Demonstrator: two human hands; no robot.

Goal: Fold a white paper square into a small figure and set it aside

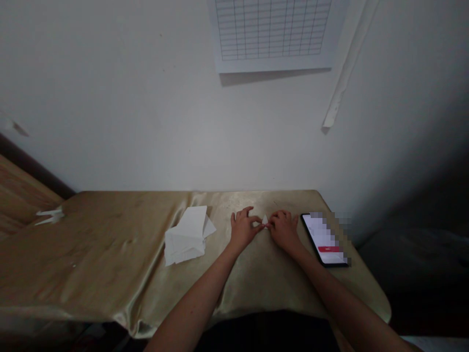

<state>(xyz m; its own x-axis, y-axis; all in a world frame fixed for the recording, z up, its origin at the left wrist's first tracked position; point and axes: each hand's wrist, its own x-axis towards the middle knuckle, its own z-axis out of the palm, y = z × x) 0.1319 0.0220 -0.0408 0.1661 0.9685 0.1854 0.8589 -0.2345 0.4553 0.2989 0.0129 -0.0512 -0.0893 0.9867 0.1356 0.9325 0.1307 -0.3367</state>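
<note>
A small white folded piece of paper (265, 220) shows between my two hands, its pointed tip facing the wall. My left hand (245, 228) pinches its lower left side between thumb and index finger, with the other fingers lifted and spread. On the other side, my right hand (284, 229) grips the lower right of the same paper, fingers curled over. The fingertips of both hands nearly meet at its base. Left of my left hand lies a loose stack of white paper sheets (186, 237), some askew.
A phone (324, 239) with a lit screen lies right of my right hand. Gold satin cloth (91, 244) covers the table, creased near the paper stack. White scraps (51, 215) lie at the far left. A printed grid sheet (274, 34) hangs on the wall (164, 122) behind.
</note>
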